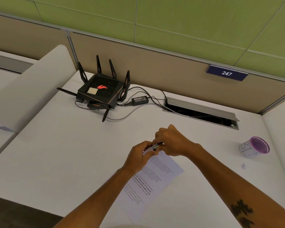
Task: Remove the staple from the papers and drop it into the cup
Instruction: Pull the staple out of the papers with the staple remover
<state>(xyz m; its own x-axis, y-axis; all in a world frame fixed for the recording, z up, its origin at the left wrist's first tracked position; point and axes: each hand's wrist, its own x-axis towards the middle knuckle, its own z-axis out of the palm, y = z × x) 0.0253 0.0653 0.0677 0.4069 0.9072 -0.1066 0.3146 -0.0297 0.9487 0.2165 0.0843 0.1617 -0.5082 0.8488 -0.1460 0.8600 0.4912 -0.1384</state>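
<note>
Printed white papers [152, 181] lie slanted on the white desk in front of me. My left hand [138, 155] pinches their far top corner, lifting it slightly. My right hand [170, 142] is closed on a small dark staple remover [157, 145] pressed against that same corner. The staple itself is hidden between my fingers. A white cup [253, 148] with a purple rim and inside stands upright at the right of the desk, well apart from both hands.
A black router [99, 92] with several antennas, its power brick [139, 101] and cables sit at the back. An open cable hatch [201, 112] is cut into the desk behind my hands. Small scraps [243, 165] lie near the cup. A partition wall runs behind.
</note>
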